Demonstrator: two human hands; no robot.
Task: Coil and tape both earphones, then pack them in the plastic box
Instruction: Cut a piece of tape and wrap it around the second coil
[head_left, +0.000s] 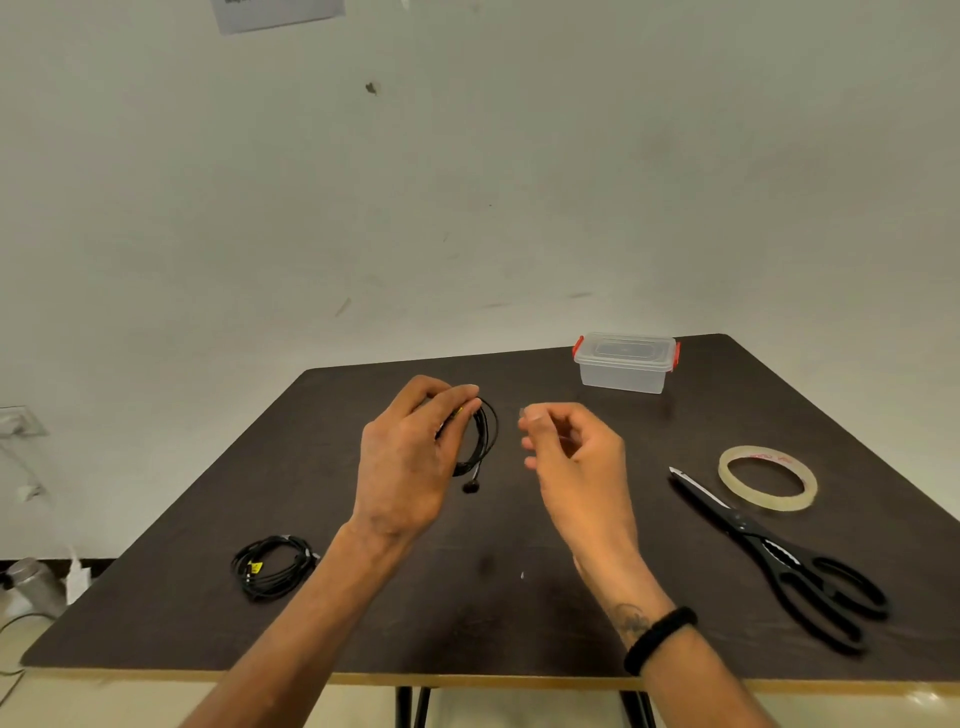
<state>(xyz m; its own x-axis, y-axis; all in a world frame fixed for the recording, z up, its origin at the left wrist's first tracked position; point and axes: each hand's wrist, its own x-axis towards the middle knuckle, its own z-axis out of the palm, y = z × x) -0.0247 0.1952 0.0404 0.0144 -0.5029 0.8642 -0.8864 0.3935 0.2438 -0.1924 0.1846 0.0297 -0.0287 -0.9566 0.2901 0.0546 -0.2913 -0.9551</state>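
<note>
We see dark worktop (519, 613). On it: clear plastic box (625, 362) at back, tape ring (767, 484) beside black scissors (779, 558), coiled earphone (272, 566) near left.

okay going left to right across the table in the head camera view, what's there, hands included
Coiled black earphone lying on the dark table → left hand gripping a second coiled black earphone → right hand pinching a small clear tape piece → black-handled scissors.
</note>
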